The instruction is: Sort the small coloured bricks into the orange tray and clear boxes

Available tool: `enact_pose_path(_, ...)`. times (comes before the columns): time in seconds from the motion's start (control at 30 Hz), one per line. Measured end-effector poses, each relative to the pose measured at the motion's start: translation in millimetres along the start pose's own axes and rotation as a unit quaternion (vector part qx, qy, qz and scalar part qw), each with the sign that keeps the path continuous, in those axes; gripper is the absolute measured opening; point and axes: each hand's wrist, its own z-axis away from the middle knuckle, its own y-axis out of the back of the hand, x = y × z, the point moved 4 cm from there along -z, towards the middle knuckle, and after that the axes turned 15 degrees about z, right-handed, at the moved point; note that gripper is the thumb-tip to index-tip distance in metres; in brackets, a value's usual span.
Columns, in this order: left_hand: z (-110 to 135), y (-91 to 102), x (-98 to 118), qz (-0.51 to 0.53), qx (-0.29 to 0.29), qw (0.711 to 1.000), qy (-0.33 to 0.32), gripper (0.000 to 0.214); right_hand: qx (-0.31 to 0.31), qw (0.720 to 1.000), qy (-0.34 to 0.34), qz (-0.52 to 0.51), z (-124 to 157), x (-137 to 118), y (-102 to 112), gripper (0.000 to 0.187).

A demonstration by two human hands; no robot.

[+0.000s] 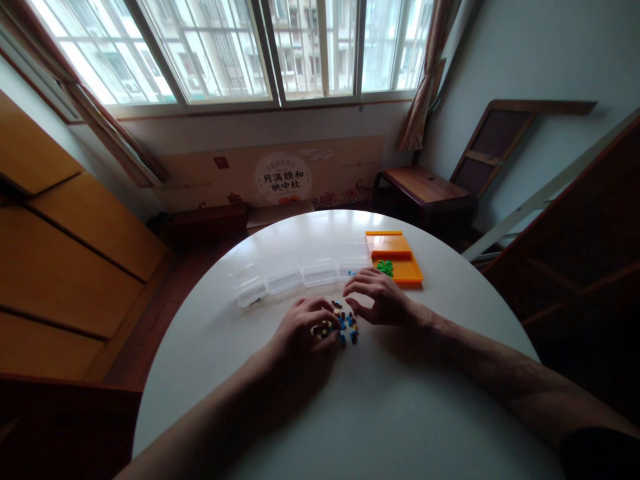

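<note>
A loose pile of small blue, brown and yellow pieces (349, 321), like tiny building bricks, lies on the white round table (400, 413). My left hand (306, 325) curves over the left side of the pile, its thumb and fingers apart, with pieces showing between them. Just right of the pile hovers my right hand (383, 298), fingers spread from the thumb and nothing visible between them. Beyond it is an orange tray (407, 270) with bright green pieces (385, 267) in its left part. A row of clear plastic boxes (285, 277) stands behind my left hand.
The rightmost clear box (353, 269) holds a few blue bits. A wooden chair (425, 185) stands past the table at the right. A printed cardboard panel (200, 177) leans below the window, and wooden cabinets (75, 260) line the left side.
</note>
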Motion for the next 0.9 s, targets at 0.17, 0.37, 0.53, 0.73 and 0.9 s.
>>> enact_pose_path(0.17, 0.1, 6.7, -6.6, 0.048, 0.044, 0.997, 0.045, 0.009, 0.002, 0.999, 0.044, -0.021, 0.6, -6.6, 5.0, 0.012)
enact_pose_path(0.37, -2.6, 13.0, -7.3, 0.133, 0.077, 0.983, 0.099, 0.02, 0.01, 0.994, 0.111, -0.022, -0.8, -14.0, 2.2, 0.02)
enact_pose_path(0.53, -2.8, 12.4, -10.1, 0.159, 0.076, 0.979, 0.104, 0.022, 0.029, 0.991, 0.132, -0.003, -1.2, -15.5, -0.7, 0.01)
enact_pose_path(0.73, -3.2, 13.7, -7.8, 0.154, 0.091, 0.979, 0.102, 0.022, 0.014, 0.993, 0.112, 0.017, -1.0, -13.9, -1.3, 0.007)
enact_pose_path(0.9, -3.0, 19.5, -4.6, 0.101, 0.103, 0.986, 0.079, 0.017, 0.055, 0.997, -0.034, 0.035, 0.4, 6.3, -1.8, 0.004)
